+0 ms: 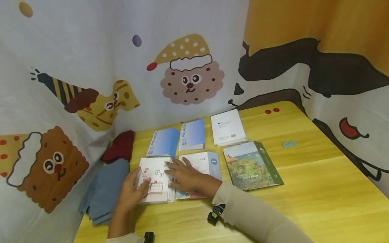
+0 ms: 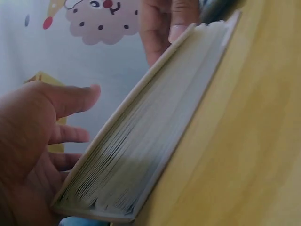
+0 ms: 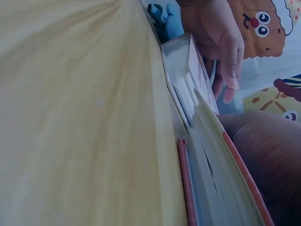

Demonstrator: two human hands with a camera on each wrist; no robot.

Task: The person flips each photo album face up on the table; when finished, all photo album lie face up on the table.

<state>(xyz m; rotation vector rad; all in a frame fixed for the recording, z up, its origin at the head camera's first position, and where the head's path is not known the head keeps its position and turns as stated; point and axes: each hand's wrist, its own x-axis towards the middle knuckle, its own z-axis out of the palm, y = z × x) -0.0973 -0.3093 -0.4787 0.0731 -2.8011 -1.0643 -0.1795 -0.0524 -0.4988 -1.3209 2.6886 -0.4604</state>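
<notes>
A thick white photo album (image 1: 156,172) with a drawn dresser and picture frames on its cover lies at the table's front left. My left hand (image 1: 131,189) is at its left side, thumb above the cover; in the left wrist view the left hand's fingers (image 2: 70,101) look extended. Flat over the album's right edge rests my right hand (image 1: 186,175), fingers spread. Beneath the right wrist lies a white and pale blue album (image 1: 212,167), partly hidden. The right wrist view shows the page edges of both albums, the nearer one with a red-edged cover (image 3: 240,165).
Behind lie two blue Polaroid albums (image 1: 165,140) (image 1: 192,133) and a white one (image 1: 228,126). To the right is a landscape-covered album (image 1: 250,165). Red discs (image 1: 271,111) and green discs (image 1: 289,144) lie farther right. Grey-blue cloth (image 1: 109,189) and dark red cloth (image 1: 121,146) sit left.
</notes>
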